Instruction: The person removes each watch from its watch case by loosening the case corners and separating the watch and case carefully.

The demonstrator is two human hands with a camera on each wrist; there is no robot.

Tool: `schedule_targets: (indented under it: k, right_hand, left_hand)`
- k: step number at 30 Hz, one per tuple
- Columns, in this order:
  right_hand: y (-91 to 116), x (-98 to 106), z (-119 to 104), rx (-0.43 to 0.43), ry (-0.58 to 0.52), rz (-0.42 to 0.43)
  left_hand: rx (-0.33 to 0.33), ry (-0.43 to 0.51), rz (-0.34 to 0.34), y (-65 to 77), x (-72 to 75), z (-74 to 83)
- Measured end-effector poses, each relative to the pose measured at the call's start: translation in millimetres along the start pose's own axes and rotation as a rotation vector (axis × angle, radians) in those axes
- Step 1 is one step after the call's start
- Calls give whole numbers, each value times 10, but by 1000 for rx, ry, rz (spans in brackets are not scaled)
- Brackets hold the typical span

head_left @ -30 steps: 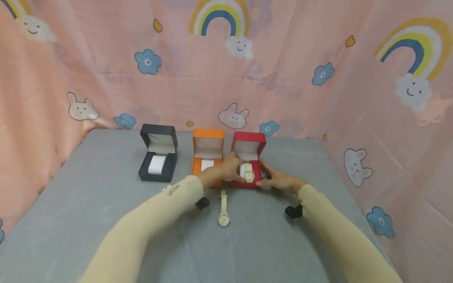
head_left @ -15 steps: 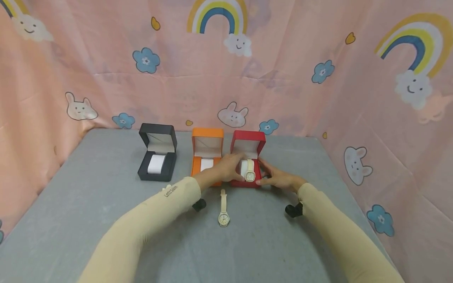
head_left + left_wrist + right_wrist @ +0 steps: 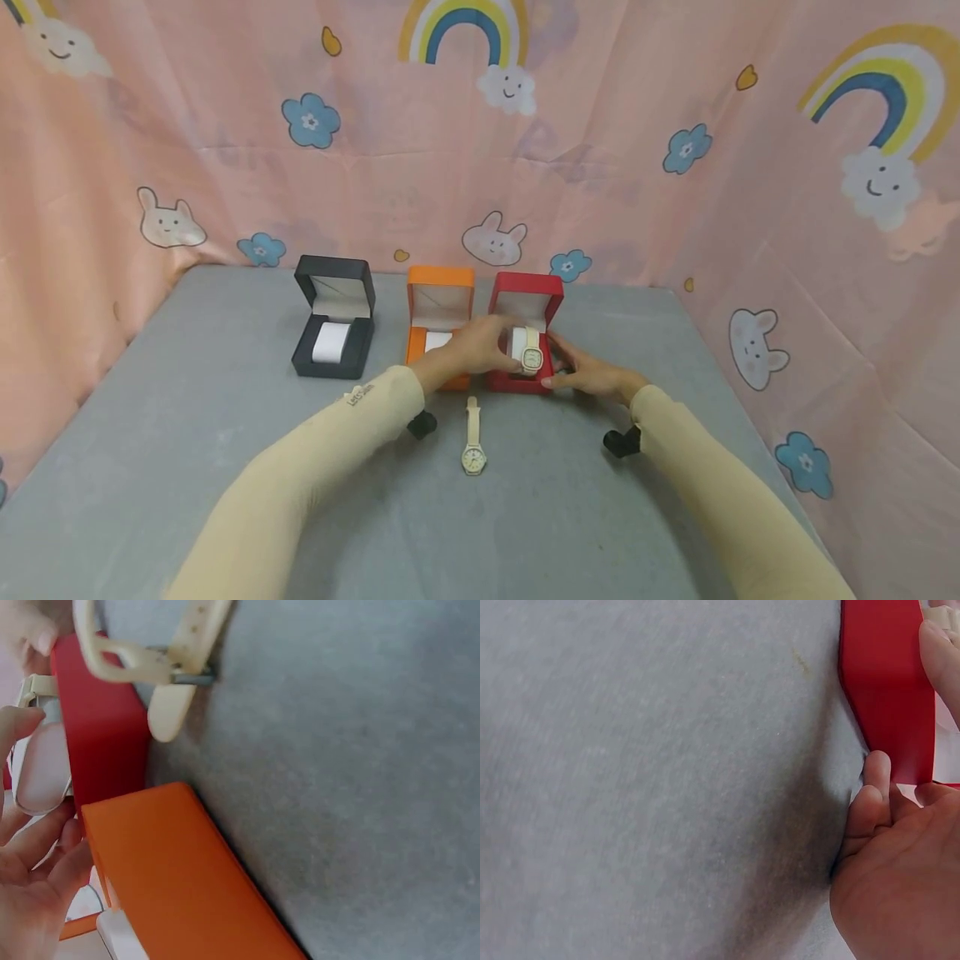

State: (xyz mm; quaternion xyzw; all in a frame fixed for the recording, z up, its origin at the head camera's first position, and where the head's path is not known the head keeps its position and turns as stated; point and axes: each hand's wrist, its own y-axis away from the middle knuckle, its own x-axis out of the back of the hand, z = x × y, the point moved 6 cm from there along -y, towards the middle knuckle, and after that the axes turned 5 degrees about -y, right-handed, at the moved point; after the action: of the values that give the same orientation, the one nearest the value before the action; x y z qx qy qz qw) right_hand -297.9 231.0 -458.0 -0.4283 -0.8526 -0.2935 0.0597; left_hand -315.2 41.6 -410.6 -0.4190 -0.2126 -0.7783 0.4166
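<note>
A cream watch with a squarish face (image 3: 532, 359) is wrapped around a white cushion (image 3: 518, 342). My left hand (image 3: 480, 344) pinches that cushion between thumb and fingers. It stands raised and tilted in the open red watch box (image 3: 527, 284), with a gap showing below the watch. In the left wrist view the cushion (image 3: 45, 769) shows past the box wall. My right hand (image 3: 588, 375) grips the right side of the red box, thumb on its front edge. A second cream watch (image 3: 473, 458) with a round face lies flat in front of the boxes.
An orange watch box (image 3: 441, 276) stands open directly left of the red one, partly behind my left hand. Farther left is an open black watch box (image 3: 334, 267) with a white cushion inside. A pink patterned curtain (image 3: 405, 183) hangs behind the grey table (image 3: 187, 417).
The cushion with the square watch has risen out of its seat in the red box, pinched by my left hand. My right hand keeps its grip on the box.
</note>
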Motion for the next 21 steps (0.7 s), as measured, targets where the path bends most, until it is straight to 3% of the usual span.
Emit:
schedule_targets:
  k: [10,21]
  right_hand:
    - [1,9,-22,13,14,-5]
    - [-20,18,16,11,32,0]
  left_hand:
    - [34,140,44,-44,54,-130]
    - [27,244,68,19,134,-95]
